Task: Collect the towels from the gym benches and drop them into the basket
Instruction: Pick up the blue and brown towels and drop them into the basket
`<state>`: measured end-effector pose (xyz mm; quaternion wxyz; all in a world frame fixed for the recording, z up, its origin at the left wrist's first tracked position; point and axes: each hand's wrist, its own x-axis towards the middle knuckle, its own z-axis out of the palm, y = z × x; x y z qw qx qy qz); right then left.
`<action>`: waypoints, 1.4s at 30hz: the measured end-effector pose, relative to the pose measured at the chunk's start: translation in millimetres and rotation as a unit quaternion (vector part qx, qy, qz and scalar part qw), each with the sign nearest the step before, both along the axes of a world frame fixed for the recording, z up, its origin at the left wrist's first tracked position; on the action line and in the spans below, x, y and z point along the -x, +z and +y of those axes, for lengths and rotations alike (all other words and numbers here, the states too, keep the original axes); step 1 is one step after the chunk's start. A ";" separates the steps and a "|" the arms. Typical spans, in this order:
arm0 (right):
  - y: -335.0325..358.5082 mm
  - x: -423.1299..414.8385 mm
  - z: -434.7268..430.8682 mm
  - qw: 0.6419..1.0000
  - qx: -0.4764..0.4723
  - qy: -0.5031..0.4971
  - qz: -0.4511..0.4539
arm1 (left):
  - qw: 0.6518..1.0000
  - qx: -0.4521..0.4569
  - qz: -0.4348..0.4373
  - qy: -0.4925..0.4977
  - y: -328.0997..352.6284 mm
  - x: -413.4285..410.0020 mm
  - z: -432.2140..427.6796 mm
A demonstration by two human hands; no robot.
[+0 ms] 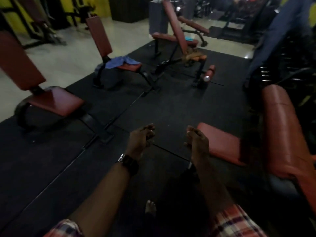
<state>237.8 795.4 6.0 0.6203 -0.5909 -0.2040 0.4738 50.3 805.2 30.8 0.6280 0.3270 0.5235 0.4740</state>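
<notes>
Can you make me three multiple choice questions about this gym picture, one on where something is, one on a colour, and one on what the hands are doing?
1. Where does the blue towel lie?
A. On the seat of the second bench on the left
B. On the black floor mat
C. In the person's hands

2. What colour is the padding of the benches?
A. Yellow
B. Reddish brown
C. Green

3. What state are the left hand and the right hand in?
A. Both carry towels
B. One holds a basket
C. Both are empty, held out in front

Answers:
1. A, since the towel is draped over that seat at the foot of its upright backrest.
2. B, as every pad in view, such as the near right bench, is reddish brown.
3. C, as nothing shows in either hand and they hang over the dark mat.
</notes>
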 end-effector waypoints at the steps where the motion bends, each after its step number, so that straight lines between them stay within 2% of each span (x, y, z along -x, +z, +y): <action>1: -5.7 7.2 17.3 1.000 0.002 0.015 -0.005 | 1.000 -0.002 0.003 0.007 1.5 9.1 16.7; 13: -0.3 101.1 293.9 0.994 -0.007 0.103 0.020 | 0.996 0.007 0.047 0.080 2.0 116.9 267.4; 19: -0.5 120.5 406.6 0.992 -0.023 0.121 0.010 | 0.995 -0.007 0.017 0.099 -0.5 141.3 383.4; 31: 11.0 140.9 688.5 0.998 -0.034 0.059 -0.016 | 0.997 -0.022 0.003 0.073 4.2 175.8 687.3; 36: 15.5 130.8 780.1 0.999 -0.020 0.033 -0.005 | 0.998 -0.037 0.011 0.045 18.2 162.7 794.4; 42: 3.0 94.9 923.5 1.000 -0.017 0.009 0.005 | 0.999 -0.028 0.013 0.030 2.1 130.8 948.3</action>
